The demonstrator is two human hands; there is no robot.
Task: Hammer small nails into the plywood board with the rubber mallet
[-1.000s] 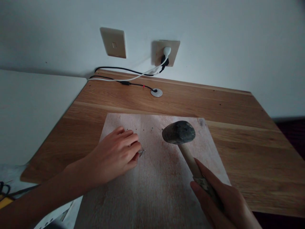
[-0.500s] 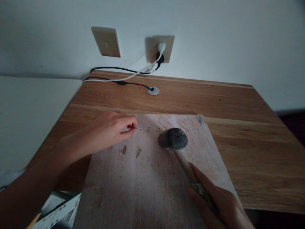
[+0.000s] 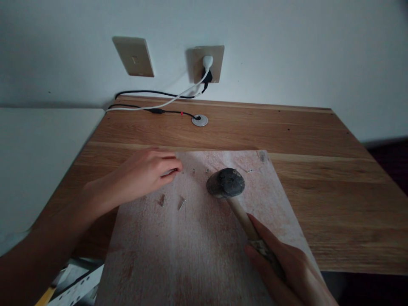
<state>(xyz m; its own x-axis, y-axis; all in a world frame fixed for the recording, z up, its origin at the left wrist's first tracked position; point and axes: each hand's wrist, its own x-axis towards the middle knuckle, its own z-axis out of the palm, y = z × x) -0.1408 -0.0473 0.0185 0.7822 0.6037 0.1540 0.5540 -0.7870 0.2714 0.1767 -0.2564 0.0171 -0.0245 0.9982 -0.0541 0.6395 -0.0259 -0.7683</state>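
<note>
A pale wooden board [image 3: 197,250] lies on a wooden desk [image 3: 287,136]. My right hand [image 3: 287,272] is wrapped round the wooden handle of a hammer [image 3: 227,183], whose dark head hovers over the board's far part. My left hand [image 3: 149,172] is pinched on a small nail at the board's far left, near a row of nails [image 3: 194,171] standing in the board. Two loose nails [image 3: 172,202] lie flat on the board just below that hand.
A black and a white cable [image 3: 153,104] run from a wall socket [image 3: 207,63] to a round grommet [image 3: 199,120] at the desk's back. A second wall plate [image 3: 134,56] sits to the left. Papers [image 3: 73,289] lie below the desk's left edge.
My left hand has left the two loose nails and moved up to the nail row, pinching a nail. The hammer head has dropped slightly and shifted left.
</note>
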